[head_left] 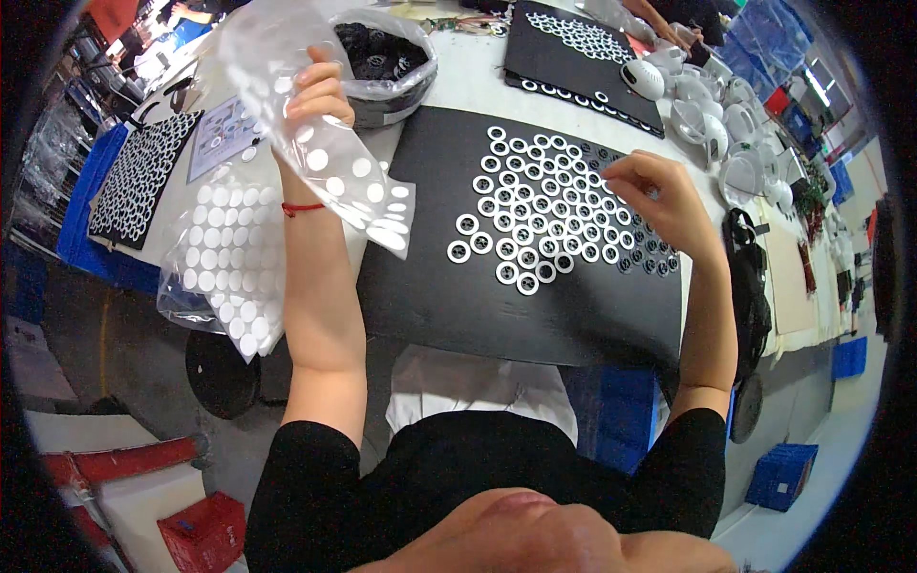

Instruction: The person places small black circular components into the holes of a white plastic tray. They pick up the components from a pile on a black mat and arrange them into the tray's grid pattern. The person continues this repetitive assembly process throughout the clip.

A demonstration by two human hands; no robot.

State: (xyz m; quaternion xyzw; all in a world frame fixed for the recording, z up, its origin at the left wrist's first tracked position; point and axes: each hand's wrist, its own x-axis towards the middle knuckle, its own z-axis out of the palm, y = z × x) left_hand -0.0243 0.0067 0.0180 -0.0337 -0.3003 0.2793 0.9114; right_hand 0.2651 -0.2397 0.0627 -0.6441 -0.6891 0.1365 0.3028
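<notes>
Black mat (430, 306) with rings (543, 204); left hand (323, 94) gripped dotted sheet (334, 164).
Right hand (669, 201) curled, hold unclear; sheet seemed light, floppy, best edge-held.

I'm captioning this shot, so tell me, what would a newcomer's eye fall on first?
Probably the cluster of white rings with dark centres, spread across the black mat near the middle, with the right hand by its right side. Next, perhaps, the clear sheet with white discs held up by the left hand at upper left, and the bag of white discs below it.
</notes>
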